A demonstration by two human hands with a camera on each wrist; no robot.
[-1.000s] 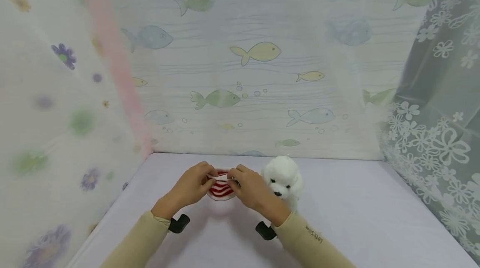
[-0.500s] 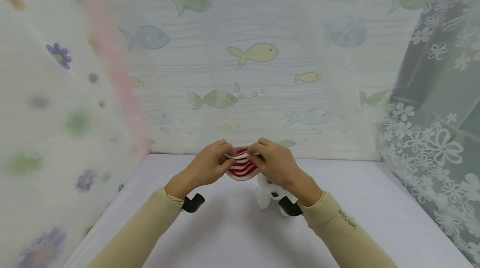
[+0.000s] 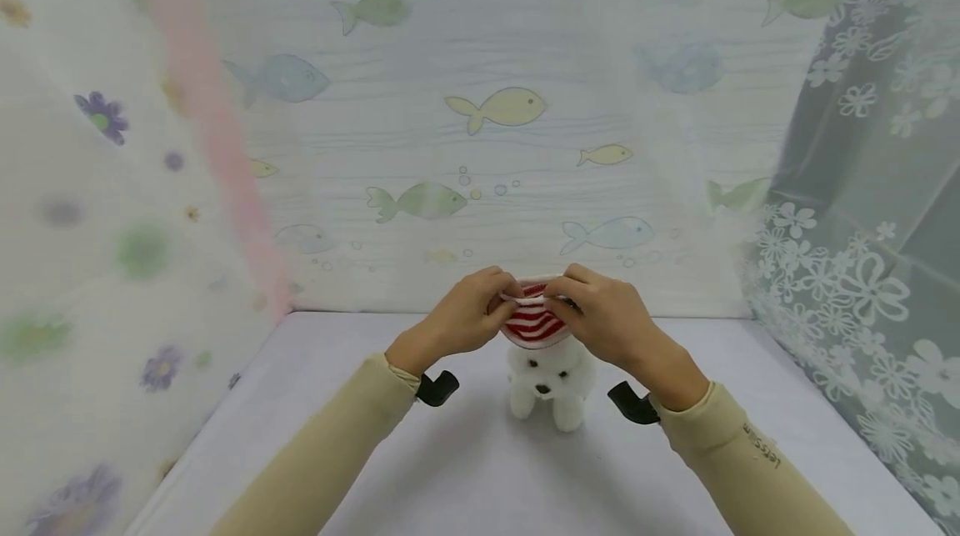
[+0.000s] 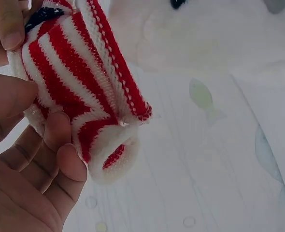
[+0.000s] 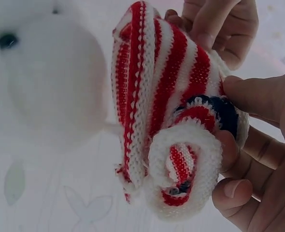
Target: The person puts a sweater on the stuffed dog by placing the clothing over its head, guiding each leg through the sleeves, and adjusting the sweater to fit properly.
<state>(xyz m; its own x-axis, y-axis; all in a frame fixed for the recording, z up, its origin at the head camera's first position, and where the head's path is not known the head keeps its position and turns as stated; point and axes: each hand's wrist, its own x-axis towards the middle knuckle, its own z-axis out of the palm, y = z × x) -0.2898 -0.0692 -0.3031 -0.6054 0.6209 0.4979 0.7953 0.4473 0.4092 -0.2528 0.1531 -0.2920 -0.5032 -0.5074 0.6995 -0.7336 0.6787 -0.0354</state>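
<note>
First, the fingers. We saw the left hand (image 3: 471, 315) pinching the white border of a red-and-white striped knit garment (image 3: 534, 323) between thumb and fingers, two fingertips (image 4: 70, 163) bent close by its lower corner. The right hand (image 3: 606, 315) had the opposite part of the same border, its thumb (image 5: 251, 95) pressed to the knit near a dark blue patch (image 5: 229, 113) and its other fingers curled beneath. Between the hands the garment was held up off the table, striped side towards the head camera.

From the right wrist we noted a rolled white opening (image 5: 207, 166) with red and white knit showing inside it, and a ribbed edge (image 5: 138, 96), red with white stitches, facing away from the hand.

Just beyond the ribbed edge sat a white plush dog (image 3: 555, 373), upright, its dark eyes and nose towards us. The garment overlapped the top of its head in the head view; we could not tell whether the two touched.

Farther out we logged tan sleeves (image 3: 330, 444), lettering on the right one, and a black curved piece (image 3: 438, 388) at each wrist. The dog stood on a white tabletop (image 3: 480, 478). Behind hung a fish-printed curtain (image 3: 450, 144); a flower-printed sheet (image 3: 67, 269) lined the left, a sheer white-flowered one (image 3: 840, 177) the right.
</note>
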